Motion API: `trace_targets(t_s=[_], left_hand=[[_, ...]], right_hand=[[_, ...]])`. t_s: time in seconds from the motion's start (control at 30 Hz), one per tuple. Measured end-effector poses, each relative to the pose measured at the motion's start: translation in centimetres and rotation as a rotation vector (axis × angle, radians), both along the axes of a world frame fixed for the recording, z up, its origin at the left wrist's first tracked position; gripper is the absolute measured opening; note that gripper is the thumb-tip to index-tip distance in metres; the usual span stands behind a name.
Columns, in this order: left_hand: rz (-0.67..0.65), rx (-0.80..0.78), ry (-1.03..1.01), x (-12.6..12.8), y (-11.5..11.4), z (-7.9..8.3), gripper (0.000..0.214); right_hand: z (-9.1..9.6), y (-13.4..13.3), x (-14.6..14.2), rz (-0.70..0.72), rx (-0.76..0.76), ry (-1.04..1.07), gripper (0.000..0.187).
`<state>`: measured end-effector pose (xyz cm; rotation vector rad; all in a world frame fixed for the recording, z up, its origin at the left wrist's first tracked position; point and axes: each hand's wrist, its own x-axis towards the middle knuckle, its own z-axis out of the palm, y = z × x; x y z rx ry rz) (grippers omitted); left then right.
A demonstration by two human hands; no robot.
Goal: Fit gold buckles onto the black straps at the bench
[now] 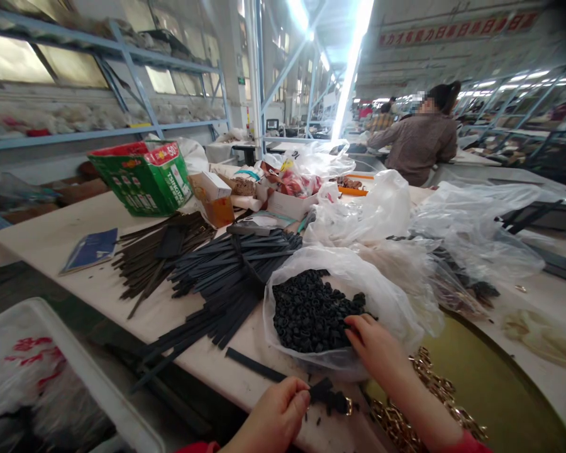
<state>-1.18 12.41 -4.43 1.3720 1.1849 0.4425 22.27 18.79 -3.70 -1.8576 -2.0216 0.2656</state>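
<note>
My left hand [277, 414] is at the table's front edge, fingers pinched on the end of a black strap [264, 372] that lies across the edge; a small cluster of black loops [332, 400] sits at its tip. My right hand [375, 348] reaches into an open clear plastic bag [358, 283] full of small black loops [306, 311], its fingers curled among them at the bag's near edge. What those fingers hold is hidden.
Piles of dark straps [217, 277] cover the white table [61, 229]. A green carton [144, 176], small boxes, a blue booklet [90, 250], more plastic bags [471, 220] and gold chain [424, 371] lie around. A white crate [70, 352] stands lower left. A person [417, 135] sits beyond.
</note>
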Motion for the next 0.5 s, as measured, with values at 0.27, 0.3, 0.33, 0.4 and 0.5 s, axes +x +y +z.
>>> trace_targets(t_s=[0.27, 0.3, 0.33, 0.4, 0.5], left_hand=[[0.058, 0.039, 0.007, 0.0, -0.7, -0.4, 0.022], [0.076, 0.053, -0.007, 0.1, -0.8, -0.5, 0.023], [0.094, 0.071, -0.023, 0.1, -0.8, -0.6, 0.025], [0.117, 0.103, -0.058, 0.1, -0.9, -0.6, 0.029], [0.127, 0.097, -0.087, 0.2, -1.0, 0.0, 0.028]], right_hand=[[-0.8, 0.5, -2.0, 0.105, -0.008, -0.395, 0.016], [-0.7, 0.4, -2.0, 0.109, -0.006, -0.407, 0.018], [-0.7, 0.4, -2.0, 0.107, -0.009, -0.398, 0.019], [-0.9, 0.4, -1.9, 0.082, -0.020, -0.339, 0.021], [-1.2, 0.3, -1.7, 0.047, -0.032, -0.265, 0.015]])
